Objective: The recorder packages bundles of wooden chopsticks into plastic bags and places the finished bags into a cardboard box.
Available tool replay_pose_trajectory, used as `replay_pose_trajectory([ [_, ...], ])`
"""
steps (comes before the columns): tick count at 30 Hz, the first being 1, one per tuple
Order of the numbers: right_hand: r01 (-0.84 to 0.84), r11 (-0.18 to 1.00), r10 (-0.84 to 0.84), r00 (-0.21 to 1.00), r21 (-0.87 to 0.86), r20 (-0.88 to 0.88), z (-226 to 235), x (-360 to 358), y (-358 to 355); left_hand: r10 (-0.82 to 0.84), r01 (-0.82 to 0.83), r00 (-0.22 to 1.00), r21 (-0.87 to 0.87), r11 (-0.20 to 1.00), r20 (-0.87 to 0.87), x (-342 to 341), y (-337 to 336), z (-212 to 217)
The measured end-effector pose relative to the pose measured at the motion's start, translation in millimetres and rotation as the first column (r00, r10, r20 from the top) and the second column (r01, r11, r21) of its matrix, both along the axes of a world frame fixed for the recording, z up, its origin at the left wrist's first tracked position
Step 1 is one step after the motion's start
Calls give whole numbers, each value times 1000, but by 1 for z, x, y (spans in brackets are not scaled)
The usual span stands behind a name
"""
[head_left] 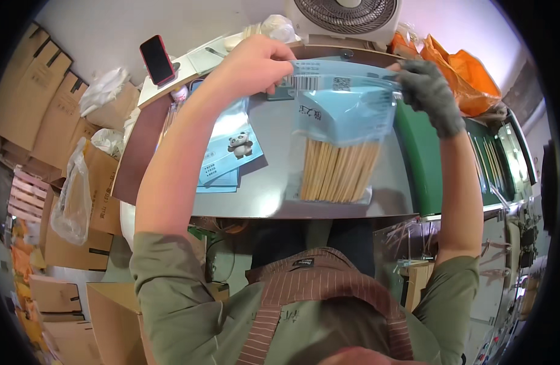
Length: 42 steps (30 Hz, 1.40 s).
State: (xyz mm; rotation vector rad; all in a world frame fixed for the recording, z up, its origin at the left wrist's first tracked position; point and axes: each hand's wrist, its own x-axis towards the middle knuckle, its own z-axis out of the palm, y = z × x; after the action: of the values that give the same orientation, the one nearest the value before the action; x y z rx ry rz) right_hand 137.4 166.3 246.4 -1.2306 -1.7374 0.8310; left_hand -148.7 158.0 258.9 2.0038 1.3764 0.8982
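A blue-and-clear plastic bag [347,112] hangs between my hands over the grey work table [274,176]. Wooden chopsticks [337,170] stand bundled in its clear lower part. Bare, my left hand [258,64] pinches the bag's upper left corner between thumb and fingers. My right hand [432,94], in a grey glove, grips the upper right corner. Under my left forearm lie several flat blue bags [234,155], the top one printed with a panda.
A green panel [420,158] and a tray of loose sticks [488,158] are at the right. Behind stand a fan [347,12] and an orange bag [462,70]. A red-cased phone [157,59] leans at the back left. Cardboard boxes [33,91] fill the left side.
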Motion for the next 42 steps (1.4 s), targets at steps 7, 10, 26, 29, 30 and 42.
replay_pose_trajectory([
  [7,30,824,-61,998,566,35,-74,-25,-41,81,188,946,733,653,-314,-23,-43,-44],
  [10,-216,881,-57,834,420,548,-171,-18,-83,-151,407,812,361,839,-563,-40,-61,-134],
  [26,522,845,-531,800,115,278,-353,131,-202,331,-220,254,279,935,-909,-148,-54,-247],
  [29,676,528,-849,441,515,291,-334,208,-194,427,-216,332,372,903,-841,-146,-69,-248],
  [30,760,380,-913,400,527,82,-319,239,-185,461,-178,472,431,885,-751,-133,-71,-246],
  [42,324,847,-502,231,421,833,-221,456,-62,360,-55,768,506,861,-529,66,-113,-233],
])
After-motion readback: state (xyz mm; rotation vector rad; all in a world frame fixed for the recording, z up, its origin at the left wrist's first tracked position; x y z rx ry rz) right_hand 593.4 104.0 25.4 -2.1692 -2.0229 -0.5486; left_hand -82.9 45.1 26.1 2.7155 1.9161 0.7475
